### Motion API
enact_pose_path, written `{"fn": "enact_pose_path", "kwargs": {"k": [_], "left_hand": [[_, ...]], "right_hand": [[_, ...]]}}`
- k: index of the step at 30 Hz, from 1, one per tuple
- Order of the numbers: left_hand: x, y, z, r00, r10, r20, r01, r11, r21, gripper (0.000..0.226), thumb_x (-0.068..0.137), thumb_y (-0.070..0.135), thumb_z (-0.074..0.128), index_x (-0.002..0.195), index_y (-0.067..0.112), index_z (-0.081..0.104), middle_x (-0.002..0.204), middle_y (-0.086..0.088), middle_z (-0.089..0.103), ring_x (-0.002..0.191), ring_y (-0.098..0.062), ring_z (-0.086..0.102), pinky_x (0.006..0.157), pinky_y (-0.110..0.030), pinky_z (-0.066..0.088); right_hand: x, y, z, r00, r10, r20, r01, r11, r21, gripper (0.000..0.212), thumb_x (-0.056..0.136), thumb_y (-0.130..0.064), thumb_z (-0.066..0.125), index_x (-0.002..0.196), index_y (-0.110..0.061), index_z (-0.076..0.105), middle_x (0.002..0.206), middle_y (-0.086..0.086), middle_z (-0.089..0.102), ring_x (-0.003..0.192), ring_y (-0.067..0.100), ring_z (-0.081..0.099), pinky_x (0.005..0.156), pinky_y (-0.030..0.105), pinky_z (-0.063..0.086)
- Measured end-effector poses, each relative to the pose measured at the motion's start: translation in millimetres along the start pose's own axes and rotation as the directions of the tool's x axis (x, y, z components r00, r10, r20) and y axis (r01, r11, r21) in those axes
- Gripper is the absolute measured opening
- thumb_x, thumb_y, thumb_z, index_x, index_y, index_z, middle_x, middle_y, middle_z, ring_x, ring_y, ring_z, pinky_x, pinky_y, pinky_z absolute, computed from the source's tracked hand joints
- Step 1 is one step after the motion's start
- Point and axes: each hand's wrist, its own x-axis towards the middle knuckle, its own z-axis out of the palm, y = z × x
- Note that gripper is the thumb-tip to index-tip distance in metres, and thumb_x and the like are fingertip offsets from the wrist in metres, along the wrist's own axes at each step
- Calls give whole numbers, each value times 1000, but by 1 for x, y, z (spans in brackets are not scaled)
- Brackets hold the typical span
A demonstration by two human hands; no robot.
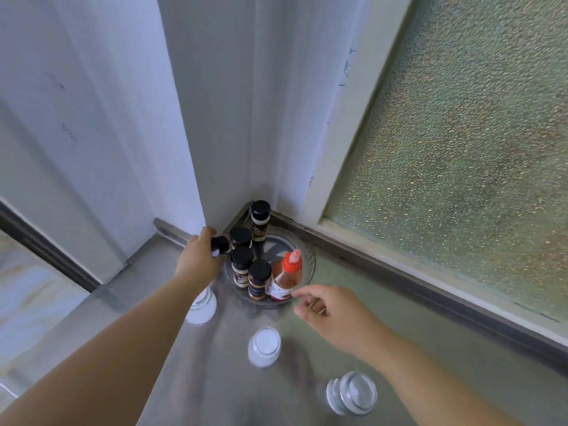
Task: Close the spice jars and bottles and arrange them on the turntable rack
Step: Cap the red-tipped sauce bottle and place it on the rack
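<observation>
Head view: left hand (196, 259) grips a black-capped jar (220, 245) tilted near horizontal, cap pointing right toward the rack (307, 256). Four capped jars (259, 221) and a red-capped bottle (284, 279) stand upright on the rack. Right hand (330, 315) hovers beside the bottle, fingers loosely curled, holding nothing. Three white-filled glass jars (264, 345) sit on the surface (415, 318).

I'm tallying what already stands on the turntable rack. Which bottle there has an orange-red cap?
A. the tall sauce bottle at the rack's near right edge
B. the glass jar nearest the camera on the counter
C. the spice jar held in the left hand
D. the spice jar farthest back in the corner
A: the tall sauce bottle at the near right edge of the turntable rack wears the orange-red cap; the spice jars there have black lids.
</observation>
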Motion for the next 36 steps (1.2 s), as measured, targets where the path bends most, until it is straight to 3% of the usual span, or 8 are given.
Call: {"fn": "enact_pose_path", "kwargs": {"k": [7, 11, 15, 22, 30, 36], "left_hand": [[3, -1, -10, 994, 104, -19, -105, 993, -53, 39, 80, 11, 59, 118, 11, 51, 110, -21, 55, 97, -38, 55, 79, -34, 41], [-1, 8, -31, 958, 254, -130, -259, 966, -17, 44, 80, 11, 61, 122, 9, 48, 119, -17, 53, 101, -37, 56, 86, -38, 45], [6, 29, -42, 903, 421, -91, -412, 906, 97, 40, 82, 11, 57, 122, 10, 50, 120, -15, 54, 104, -36, 55, 85, -40, 45], [35, 63, -34, 951, 299, 81, -306, 947, 96, 37, 83, 16, 58, 119, 13, 48, 110, -15, 55, 97, -33, 53, 80, -38, 45], [36, 60, -21, 963, 170, 211, -203, 968, 144, 38, 84, 16, 53, 120, 9, 43, 110, -17, 56, 88, -27, 51, 75, -35, 45], [27, 55, -18, 959, 182, 219, -210, 971, 114, 41, 87, 21, 48, 127, 14, 41, 119, -16, 57, 101, -32, 55, 79, -32, 43]], "right_hand": [[25, -34, 11, 995, -86, 51, 85, 996, 16, 26, 88, -30, 58, 113, -25, 62, 81, -16, 60, 73, -1, 55, 73, 9, 42], [34, -43, 10, 993, -107, 44, 106, 994, 33, 25, 88, -28, 58, 112, -24, 61, 76, -16, 59, 69, -1, 53, 73, 9, 40], [35, -45, 10, 992, -118, 42, 117, 993, 29, 25, 88, -29, 58, 112, -24, 61, 81, -13, 61, 73, 1, 55, 71, 5, 40], [21, -36, 1, 994, -108, 31, 107, 994, 39, 26, 88, -29, 58, 113, -25, 62, 91, -8, 66, 74, 0, 56, 72, 9, 43], [11, -22, -6, 997, -77, -15, 77, 997, 20, 25, 87, -30, 59, 111, -27, 63, 80, -18, 61, 74, -1, 57, 74, 10, 44], [8, -24, -3, 997, -71, -8, 71, 996, 52, 24, 87, -28, 60, 110, -24, 64, 77, -17, 60, 68, -9, 55, 69, 6, 42]]}}
